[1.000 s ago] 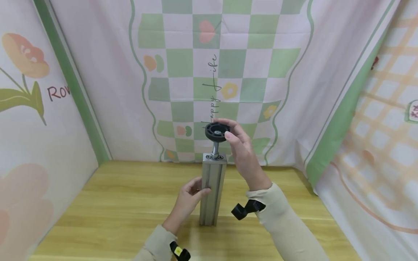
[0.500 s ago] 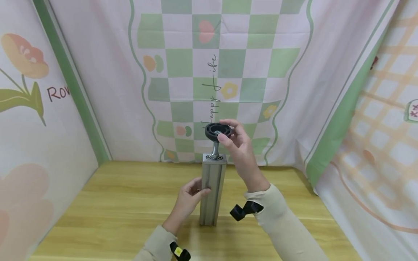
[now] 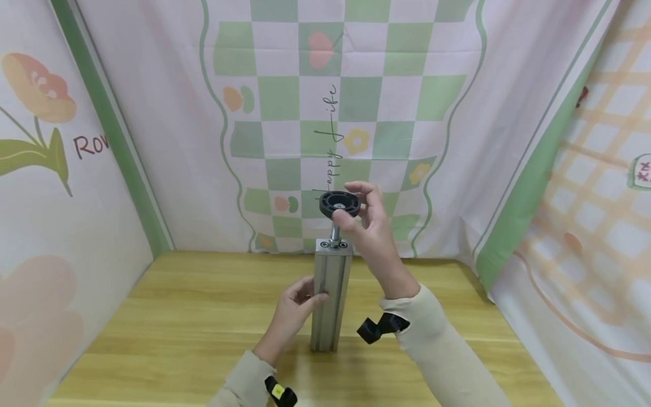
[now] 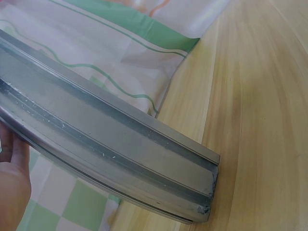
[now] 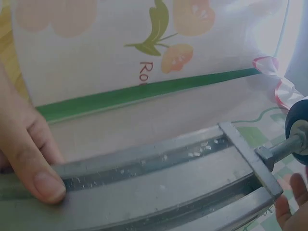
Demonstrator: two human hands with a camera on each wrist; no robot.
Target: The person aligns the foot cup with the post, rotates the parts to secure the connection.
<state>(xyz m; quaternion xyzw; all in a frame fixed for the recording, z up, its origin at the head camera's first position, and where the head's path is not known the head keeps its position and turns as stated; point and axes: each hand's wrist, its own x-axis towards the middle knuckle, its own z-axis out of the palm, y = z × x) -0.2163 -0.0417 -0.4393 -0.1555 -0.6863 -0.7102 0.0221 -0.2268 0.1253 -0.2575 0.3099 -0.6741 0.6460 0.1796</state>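
An aluminium profile (image 3: 330, 299) stands upright on the wooden table, with a flat metal plate and two screws at its top. From this end plate rises a metal bolt (image 3: 335, 230) that carries a round black levelling foot (image 3: 327, 207). My left hand (image 3: 291, 314) grips the profile at mid-height, thumb on the near face; the right wrist view shows that thumb beside the profile's groove. Around the foot's right side curls my right hand (image 3: 373, 232), thumb at the front rim and index finger behind, slightly raised. Contact at the back rim is hard to tell.
Under the profile lies a light wooden table (image 3: 203, 316). A green-and-white checked cloth (image 3: 366, 96) hangs close behind, with printed cloths on the left and right sides. Black straps with small mounts sit on both sleeves.
My right thumb has slid left along the foot's front rim while the fingers behind have shifted right. The left hand and profile stay in place.
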